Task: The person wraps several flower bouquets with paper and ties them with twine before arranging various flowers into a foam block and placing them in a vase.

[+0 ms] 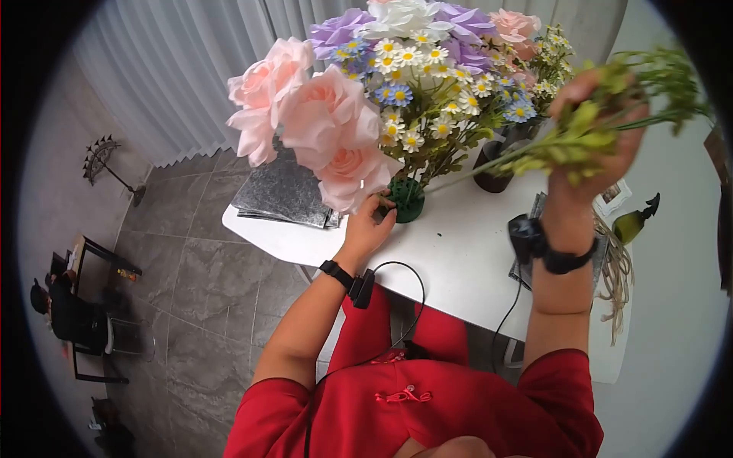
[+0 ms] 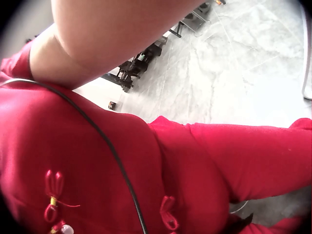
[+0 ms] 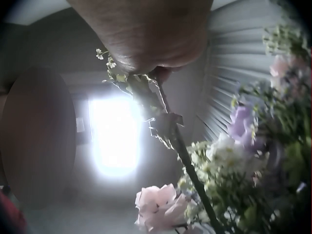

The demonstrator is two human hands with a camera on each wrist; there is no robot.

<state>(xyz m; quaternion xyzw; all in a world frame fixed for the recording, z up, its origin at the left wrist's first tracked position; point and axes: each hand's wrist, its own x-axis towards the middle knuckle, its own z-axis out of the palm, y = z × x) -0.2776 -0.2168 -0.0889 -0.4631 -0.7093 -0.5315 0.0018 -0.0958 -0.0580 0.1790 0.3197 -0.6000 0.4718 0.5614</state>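
My right hand (image 1: 603,145), raised at the right, grips a leafy artificial flower stem (image 1: 527,153). Small white blossoms (image 3: 111,63) show on it near the hand in the right wrist view. The stem slants down leftward to a round green flower holder (image 1: 407,200) on the table. Thumb and fingers of my left hand (image 1: 369,230) are curled at that holder's left edge, partly under a pink rose (image 1: 353,174). Out of the holder rise larger pink roses (image 1: 328,114), daisies (image 1: 408,57) and purple and white blooms. The left wrist view does not show the left hand.
Grey folded sheets (image 1: 282,191) lie at the white table's (image 1: 450,248) left end. Behind the arrangement stands a dark vase (image 1: 492,164) with more flowers. Twine (image 1: 617,282) and a green bottle (image 1: 630,227) are at the right. Another person (image 1: 76,317) sits far left.
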